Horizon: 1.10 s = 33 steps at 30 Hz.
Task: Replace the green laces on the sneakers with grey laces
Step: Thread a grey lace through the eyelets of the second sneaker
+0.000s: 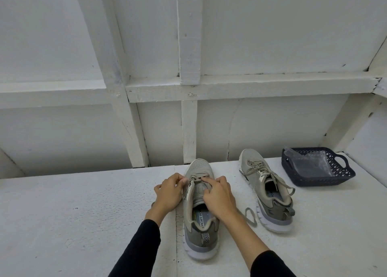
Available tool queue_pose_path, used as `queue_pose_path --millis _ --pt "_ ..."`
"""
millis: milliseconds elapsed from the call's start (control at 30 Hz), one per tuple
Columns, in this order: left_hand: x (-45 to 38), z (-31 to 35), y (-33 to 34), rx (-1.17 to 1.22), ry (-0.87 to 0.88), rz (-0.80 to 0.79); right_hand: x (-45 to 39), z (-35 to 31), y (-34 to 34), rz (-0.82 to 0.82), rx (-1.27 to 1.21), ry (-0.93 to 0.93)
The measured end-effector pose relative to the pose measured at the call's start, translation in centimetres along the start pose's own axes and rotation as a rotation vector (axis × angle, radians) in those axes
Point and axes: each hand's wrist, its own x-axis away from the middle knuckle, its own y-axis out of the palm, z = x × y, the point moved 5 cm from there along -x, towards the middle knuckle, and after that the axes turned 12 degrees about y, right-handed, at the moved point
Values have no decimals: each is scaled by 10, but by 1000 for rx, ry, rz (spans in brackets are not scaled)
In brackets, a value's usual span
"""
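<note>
Your black sleeves [146, 241] come in from the bottom edge, and both hands meet over the near sneaker [199, 213], which stands on the white tabletop [83, 213] with its heel toward you and its toe pointing at the wall. Going from the left: your left hand [167, 195] sits against the shoe's left side, its fingers [180, 179] curled and pinching a grey lace [198, 178] at the upper eyelets. That sneaker is grey-beige mesh with a darker grey heel, a chevron-striped pull tab and a thick white sole; its tongue is exposed and only the rows nearest the toe show lacing. Your right hand [217, 195] rests over the tongue, forefinger stretched along the lace crossing, the other fingers curled; what exactly they clamp you cannot tell from here. A loose loop of lace [250, 216] lies on the tabletop just beside your right wrist. Further right, well apart, the second sneaker [268, 193] is laced in grey along its whole row of eyelets, the ends trailing loose. Beyond it sits a dark blue basket [343, 178] holding clear plastic wrapping [312, 161].
</note>
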Motion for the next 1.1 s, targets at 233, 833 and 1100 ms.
queue_pose_path --millis 233,833,1100 --pt "-3 -14 2 -60 -61 -35 0 -2 0 4 28 -22" --pt "2 -16 6 408 -40 -45 -34 33 -1 14 -329 134" --pt "0 -17 -3 511 -93 -28 -22 27 -13 -2 -409 143"
